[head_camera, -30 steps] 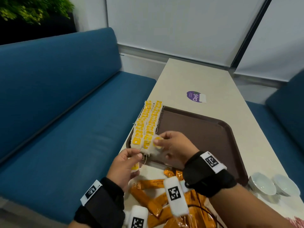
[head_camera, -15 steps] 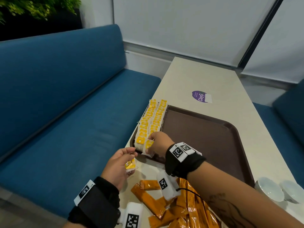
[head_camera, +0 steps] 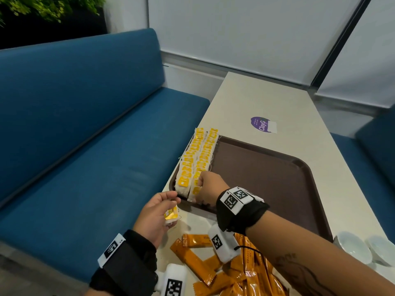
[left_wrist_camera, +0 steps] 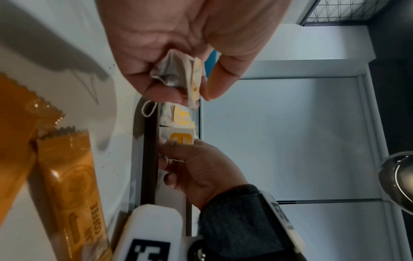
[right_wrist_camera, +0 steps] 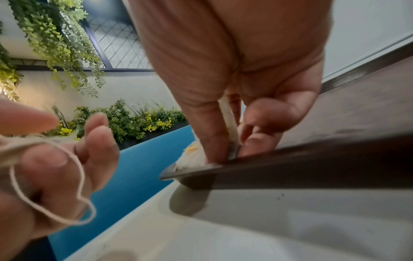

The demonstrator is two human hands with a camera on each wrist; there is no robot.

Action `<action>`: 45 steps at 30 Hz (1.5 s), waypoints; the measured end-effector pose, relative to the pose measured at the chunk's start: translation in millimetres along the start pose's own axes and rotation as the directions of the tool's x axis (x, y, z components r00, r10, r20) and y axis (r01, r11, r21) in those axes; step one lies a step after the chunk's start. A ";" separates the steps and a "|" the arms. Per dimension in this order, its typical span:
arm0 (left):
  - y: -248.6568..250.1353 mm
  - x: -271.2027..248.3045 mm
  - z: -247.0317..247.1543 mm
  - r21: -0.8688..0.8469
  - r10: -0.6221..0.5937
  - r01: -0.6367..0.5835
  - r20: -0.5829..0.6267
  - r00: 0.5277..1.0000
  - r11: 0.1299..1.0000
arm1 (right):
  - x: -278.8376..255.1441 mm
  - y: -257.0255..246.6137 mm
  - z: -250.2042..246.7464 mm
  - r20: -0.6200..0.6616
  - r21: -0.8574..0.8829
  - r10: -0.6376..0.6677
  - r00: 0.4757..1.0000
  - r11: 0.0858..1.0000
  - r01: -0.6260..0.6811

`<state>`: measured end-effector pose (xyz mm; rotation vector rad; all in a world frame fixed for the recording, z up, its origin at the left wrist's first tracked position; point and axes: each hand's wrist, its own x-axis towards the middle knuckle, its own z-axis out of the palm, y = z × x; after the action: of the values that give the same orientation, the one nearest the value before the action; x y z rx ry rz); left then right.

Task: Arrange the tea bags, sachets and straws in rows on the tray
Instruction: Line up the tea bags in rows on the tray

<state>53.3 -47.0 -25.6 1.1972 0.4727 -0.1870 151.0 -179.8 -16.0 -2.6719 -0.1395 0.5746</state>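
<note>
right hand point(head_camera: 208, 189) pinches upright tea bag point(head_camera: 195, 190) (row runs away) | left hand point(head_camera: 155, 216) grips another

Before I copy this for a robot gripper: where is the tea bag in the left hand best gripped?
Pinch the tea bag across its flat faces at the top edge near the yellow tag, coming from above; it is thin and limp, as the left hand holds it.
</note>
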 end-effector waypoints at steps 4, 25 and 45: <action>0.7 -0.8 4.7 0.003 -0.003 0.003 0.019 1.000 1.000 | 7.4 -2.4 2.3 -0.068 0.001 0.031 0.997 1.000 -0.031; 5.4 -0.7 9.6 -0.175 -0.069 0.096 0.156 0.985 0.980 | 9.7 3.1 -17.1 -0.103 0.306 0.139 0.985 0.947 -0.101; 2.2 1.0 17.7 -0.133 0.080 -0.050 0.230 0.970 0.990 | -65.4 -0.3 -21.8 0.163 0.678 -0.188 0.969 0.734 0.028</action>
<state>59.5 -62.5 -19.2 1.0491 0.2333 -0.2358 100.6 -199.1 26.7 -1.8713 -0.1196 0.7203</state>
